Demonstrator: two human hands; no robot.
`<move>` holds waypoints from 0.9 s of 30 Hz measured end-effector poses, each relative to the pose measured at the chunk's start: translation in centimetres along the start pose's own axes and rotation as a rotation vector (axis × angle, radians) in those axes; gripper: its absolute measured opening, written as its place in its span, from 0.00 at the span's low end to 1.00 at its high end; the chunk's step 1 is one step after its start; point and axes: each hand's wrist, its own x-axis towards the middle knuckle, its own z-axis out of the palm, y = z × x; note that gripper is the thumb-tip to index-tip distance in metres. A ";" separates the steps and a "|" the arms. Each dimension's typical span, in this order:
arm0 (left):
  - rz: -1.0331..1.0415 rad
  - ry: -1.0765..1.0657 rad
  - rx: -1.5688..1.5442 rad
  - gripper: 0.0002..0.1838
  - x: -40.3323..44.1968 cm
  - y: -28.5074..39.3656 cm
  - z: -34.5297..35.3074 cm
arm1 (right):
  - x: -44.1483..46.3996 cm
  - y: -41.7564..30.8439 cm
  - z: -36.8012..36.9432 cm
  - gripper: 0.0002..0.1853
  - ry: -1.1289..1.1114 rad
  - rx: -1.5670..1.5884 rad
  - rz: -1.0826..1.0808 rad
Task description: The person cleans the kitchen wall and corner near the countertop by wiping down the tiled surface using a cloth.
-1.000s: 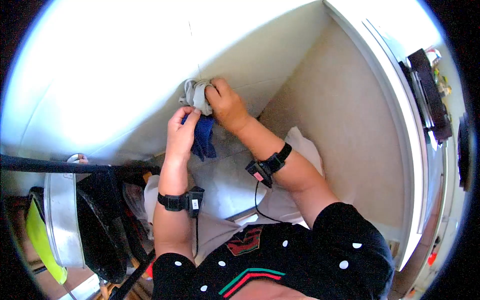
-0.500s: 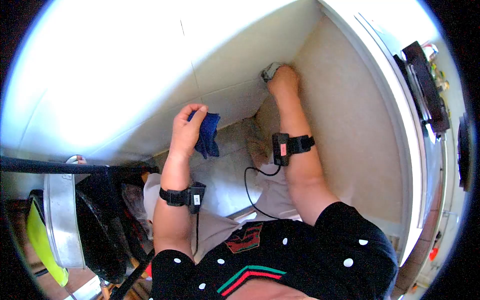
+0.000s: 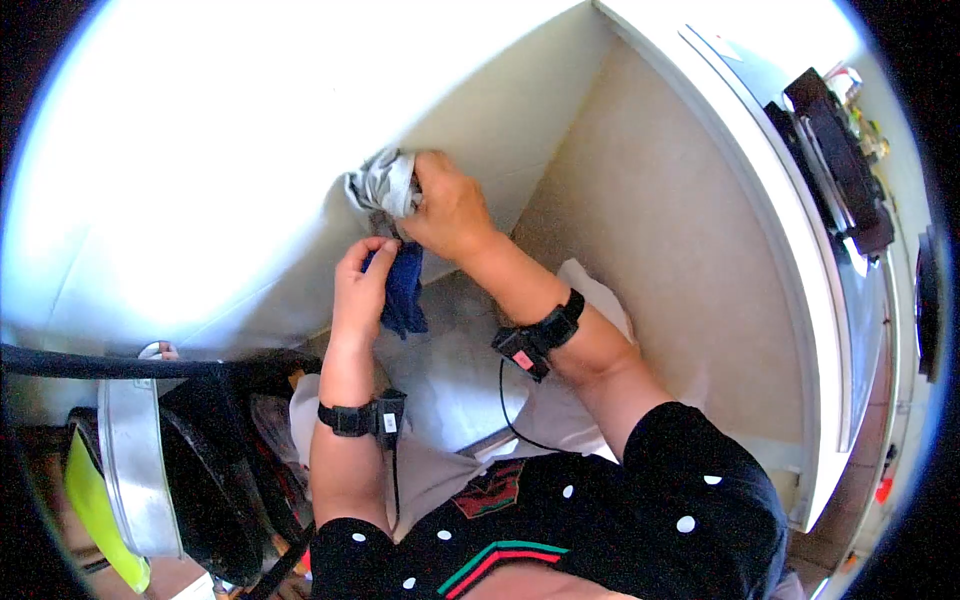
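Note:
Pinched between the thumb and fingers of my left hand [image 3: 362, 280] is a dark blue cloth [image 3: 404, 290], which hangs down in front of the wall's lower part. Just above and to the right, my right hand [image 3: 450, 205] is closed on a crumpled grey-white cloth [image 3: 382, 183]. That cloth lies against or very near the white tiled wall [image 3: 250, 150]; contact is hard to make out in the glare. Both wrists wear black straps with small boxes and cables.
A beige side panel [image 3: 690, 230] stands to my right, edged by a white counter [image 3: 815, 400]. At lower left are a black bar [image 3: 120, 365], a round metal pan [image 3: 140, 470] and a lime-green item [image 3: 95, 520]. Grey floor [image 3: 450, 350] shows below my hands.
My right hand has moved left along the wall from the corner, bringing the grey-white cloth close to my left hand. The left hand with the blue cloth has shifted slightly down and left in view.

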 end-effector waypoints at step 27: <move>-0.018 -0.063 -0.092 0.08 0.1 -1.0 0.0 | -0.6 1.1 -1.4 0.21 0.257 -0.130 -0.021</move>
